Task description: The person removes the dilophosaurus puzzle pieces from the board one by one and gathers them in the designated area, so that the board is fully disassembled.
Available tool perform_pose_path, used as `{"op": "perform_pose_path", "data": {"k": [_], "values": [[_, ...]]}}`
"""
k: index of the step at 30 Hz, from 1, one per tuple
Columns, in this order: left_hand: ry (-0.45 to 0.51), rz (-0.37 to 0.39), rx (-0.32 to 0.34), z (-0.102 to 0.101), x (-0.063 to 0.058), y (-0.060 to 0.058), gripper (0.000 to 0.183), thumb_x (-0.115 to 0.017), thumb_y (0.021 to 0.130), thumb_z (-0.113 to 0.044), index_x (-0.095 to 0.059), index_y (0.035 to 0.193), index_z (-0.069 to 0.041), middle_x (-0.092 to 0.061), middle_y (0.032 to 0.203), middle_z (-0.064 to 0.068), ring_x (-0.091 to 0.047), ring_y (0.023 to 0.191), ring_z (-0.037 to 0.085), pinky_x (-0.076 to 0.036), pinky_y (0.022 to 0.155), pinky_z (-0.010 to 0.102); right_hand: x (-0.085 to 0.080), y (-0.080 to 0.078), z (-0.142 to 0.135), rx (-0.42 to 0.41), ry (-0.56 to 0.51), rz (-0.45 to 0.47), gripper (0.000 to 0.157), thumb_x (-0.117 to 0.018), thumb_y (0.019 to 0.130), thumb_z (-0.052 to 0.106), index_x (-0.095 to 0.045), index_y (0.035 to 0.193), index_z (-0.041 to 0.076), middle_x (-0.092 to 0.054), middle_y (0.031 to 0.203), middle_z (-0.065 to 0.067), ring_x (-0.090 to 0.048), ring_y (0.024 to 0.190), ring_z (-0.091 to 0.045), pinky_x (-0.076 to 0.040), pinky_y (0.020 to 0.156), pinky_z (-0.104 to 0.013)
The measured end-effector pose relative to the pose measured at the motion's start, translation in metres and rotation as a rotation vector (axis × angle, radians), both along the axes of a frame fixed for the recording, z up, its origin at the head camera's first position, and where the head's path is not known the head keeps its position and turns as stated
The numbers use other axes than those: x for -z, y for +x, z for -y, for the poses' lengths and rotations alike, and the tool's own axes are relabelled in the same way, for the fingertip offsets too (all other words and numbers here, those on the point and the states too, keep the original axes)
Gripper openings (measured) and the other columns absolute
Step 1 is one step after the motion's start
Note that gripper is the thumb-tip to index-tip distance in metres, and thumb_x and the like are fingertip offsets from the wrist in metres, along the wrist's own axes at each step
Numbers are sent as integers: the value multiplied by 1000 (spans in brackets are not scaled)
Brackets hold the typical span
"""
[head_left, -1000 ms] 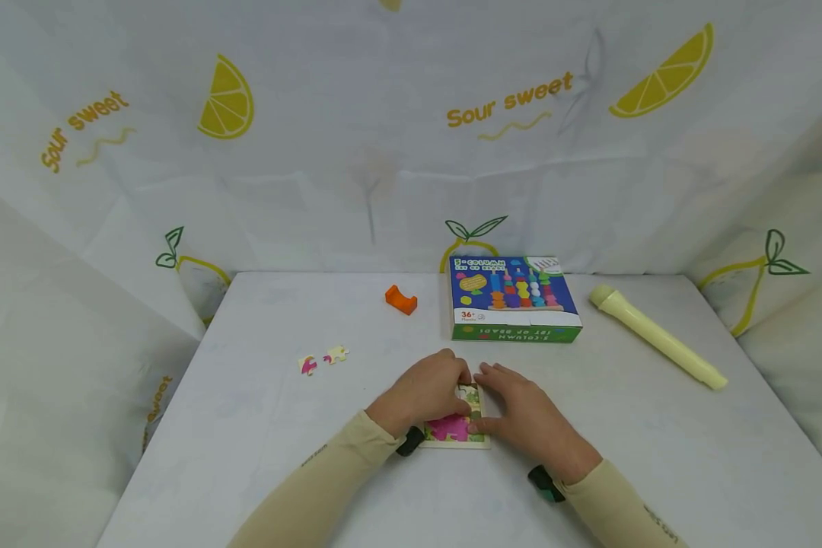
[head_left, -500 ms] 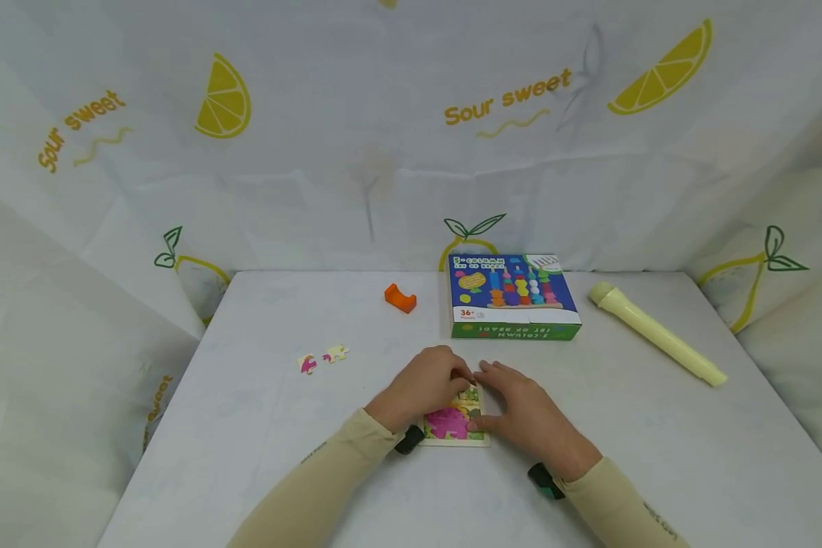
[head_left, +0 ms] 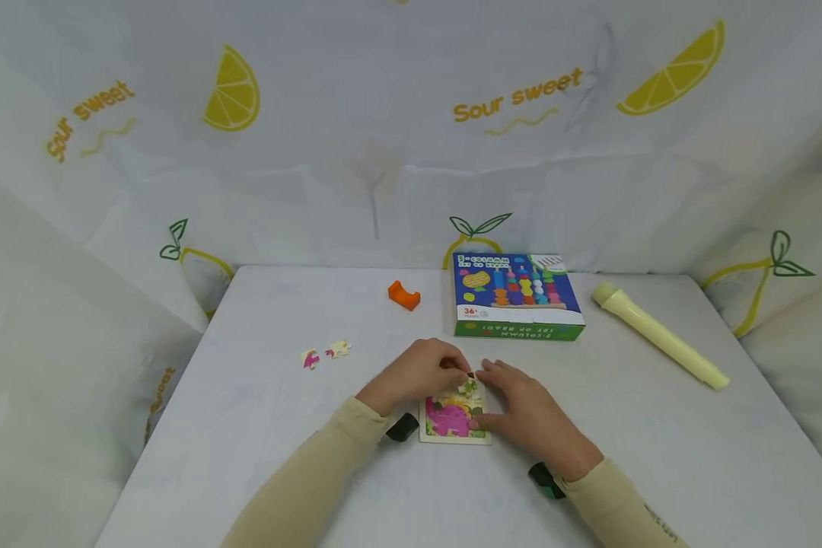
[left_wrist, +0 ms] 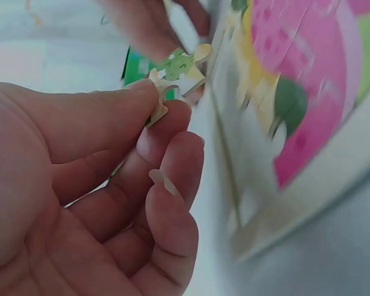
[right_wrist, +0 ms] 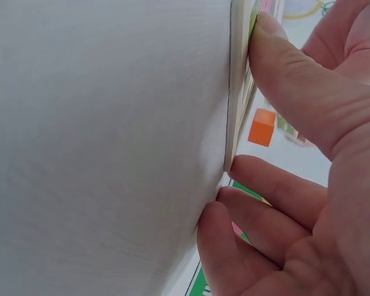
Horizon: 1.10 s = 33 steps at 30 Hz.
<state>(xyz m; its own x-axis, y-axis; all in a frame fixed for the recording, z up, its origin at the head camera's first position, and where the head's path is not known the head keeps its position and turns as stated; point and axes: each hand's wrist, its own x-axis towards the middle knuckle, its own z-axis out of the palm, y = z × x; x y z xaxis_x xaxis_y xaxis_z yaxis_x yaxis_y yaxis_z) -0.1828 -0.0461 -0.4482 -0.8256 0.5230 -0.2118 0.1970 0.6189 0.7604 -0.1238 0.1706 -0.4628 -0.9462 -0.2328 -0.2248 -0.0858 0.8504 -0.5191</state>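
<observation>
My left hand (head_left: pixel 421 374) is over the far left part of a wooden jigsaw puzzle board (head_left: pixel 452 420) with a pink animal picture. In the left wrist view its thumb and forefinger pinch a small puzzle piece (left_wrist: pixel 176 66) printed with green, tilted above the board. The other fingers curl loosely. My right hand (head_left: pixel 529 411) holds the board's right side. In the right wrist view its thumb (right_wrist: pixel 290 65) lies over the board's edge and the forefinger's tip (right_wrist: pixel 243 165) touches the corner. Part of the board's far end is hidden by the left hand.
Two loose puzzle pieces, one mostly pink (head_left: pixel 310 358) and one pale (head_left: pixel 339 349), lie to the left. Behind the hands are an orange curved block (head_left: pixel 404 296) and a blue bead-set box (head_left: pixel 517 297). A pale yellow microphone-shaped stick (head_left: pixel 661 336) lies at the right.
My left hand has shifted slightly back and left, uncovering more of the puzzle picture, and the piece at its fingertips shows more. My right hand stays at the board's side.
</observation>
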Motion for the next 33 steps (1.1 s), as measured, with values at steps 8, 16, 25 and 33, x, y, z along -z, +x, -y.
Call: {"op": "perform_pose_path", "data": {"k": [8, 16, 25, 33], "values": [[-22, -26, -88, 47, -7, -14, 11, -71, 105, -23, -82, 107, -22, -75, 95, -9, -63, 92, 16, -53, 84, 32, 0, 2, -1, 18, 4, 21, 84, -92, 84, 47, -60, 155, 15, -47, 171, -9, -35, 162, -42, -37, 125, -65], [-118, -66, -195, 108, -12, -34, 13, -69, 105, -20, -82, 107, -22, -75, 100, -4, -62, 91, 17, -50, 82, 33, 1, 2, -4, 13, 9, 27, 84, -91, 86, 46, -58, 156, 15, -44, 172, -8, -33, 163, -41, -36, 126, -65], [-174, -53, -203, 132, -6, -51, 12, -71, 105, -20, -82, 108, -19, -78, 109, -2, -61, 95, 18, -49, 81, 31, 2, 2, -5, -7, 16, 24, 85, -91, 86, 47, -57, 157, 15, -44, 172, -9, -32, 163, -42, -34, 126, -65], [-186, -41, -230, 138, 0, -53, 12, -71, 105, -23, -83, 107, -21, -77, 109, -1, -59, 93, 18, -47, 78, 31, 2, 1, -4, -33, 8, 9, 87, -90, 85, 54, -58, 156, 15, -45, 172, -8, -33, 163, -42, -36, 125, -65]]}}
